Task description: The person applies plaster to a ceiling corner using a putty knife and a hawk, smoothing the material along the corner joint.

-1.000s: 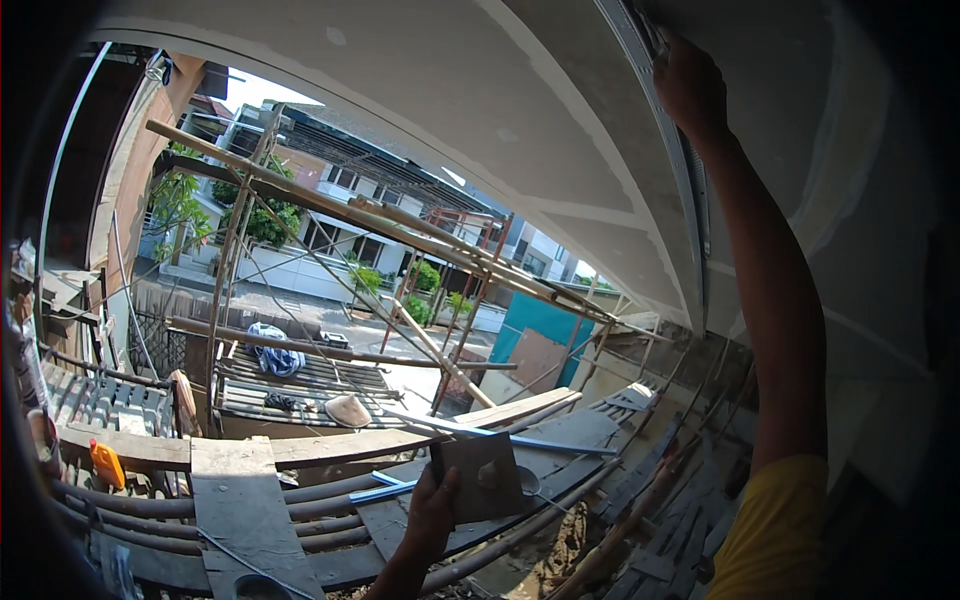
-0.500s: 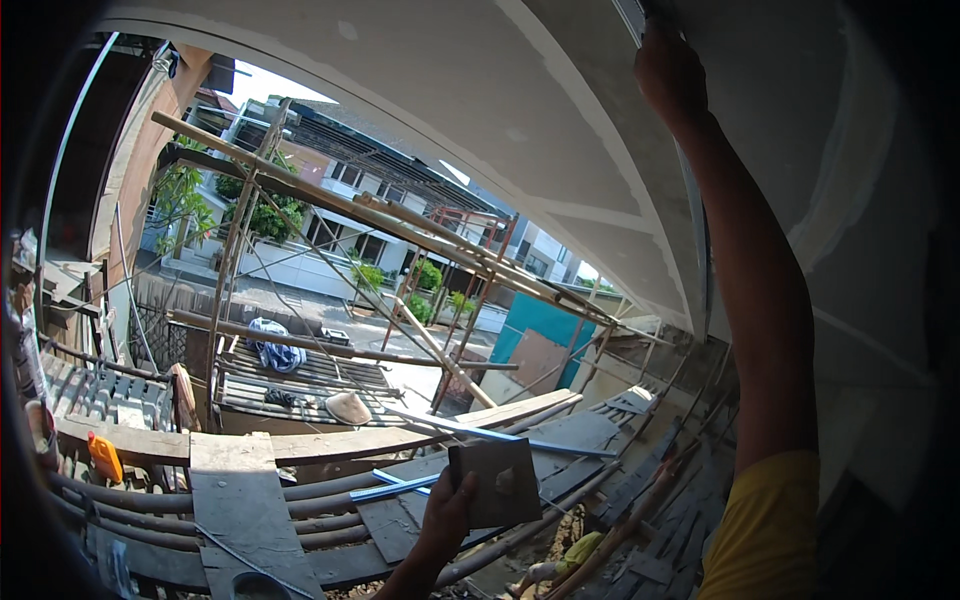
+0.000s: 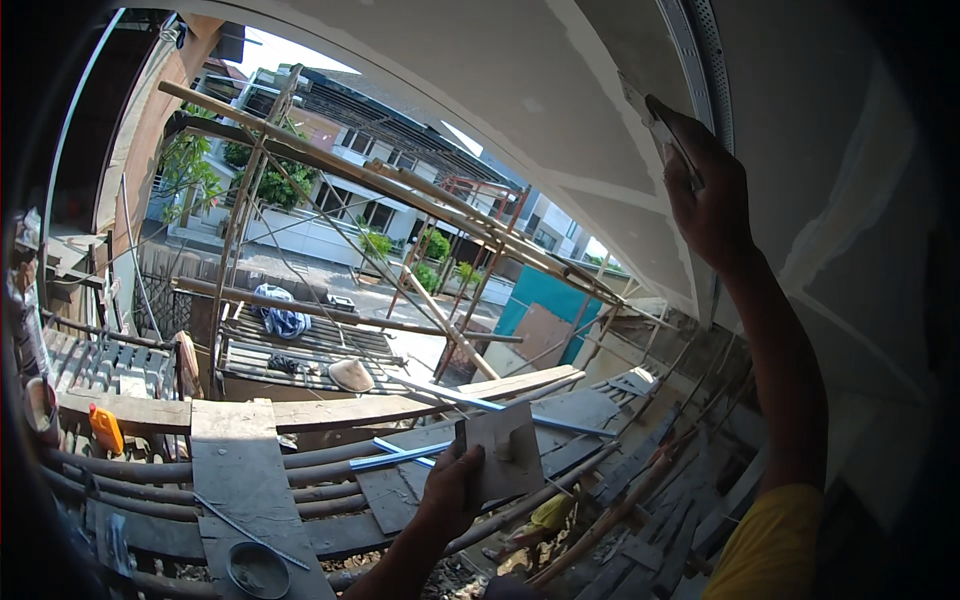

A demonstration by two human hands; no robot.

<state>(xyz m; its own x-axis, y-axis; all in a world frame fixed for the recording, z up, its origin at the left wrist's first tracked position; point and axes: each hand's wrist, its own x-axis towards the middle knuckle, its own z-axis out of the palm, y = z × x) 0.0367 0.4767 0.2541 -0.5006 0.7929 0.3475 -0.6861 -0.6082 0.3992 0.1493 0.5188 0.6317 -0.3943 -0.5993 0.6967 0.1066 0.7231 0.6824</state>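
Observation:
My right hand (image 3: 712,205) is raised to the grey ceiling panel (image 3: 540,110), its fingers closed around a putty knife (image 3: 676,140). The blade lies at the pale filler band that runs along the panel's edge, beside a perforated metal strip (image 3: 708,60). Lower down, my left hand (image 3: 452,492) grips a flat square plate (image 3: 512,462) by its left edge. A small lump of greyish filler (image 3: 505,442) sits on the plate's face.
Planks (image 3: 235,465) and bamboo poles form the platform below me, with a round bowl (image 3: 258,568) on one plank. Blue-white metal strips (image 3: 400,455) lie across the boards. Bamboo scaffolding (image 3: 380,185) stands ahead. An orange jug (image 3: 105,428) is at left; a person in yellow-green (image 3: 548,515) is below.
My right hand has come down and swung away from the metal strip, bringing the putty knife into clear view at the filler band. The plate in my left hand has tilted and shifted slightly up.

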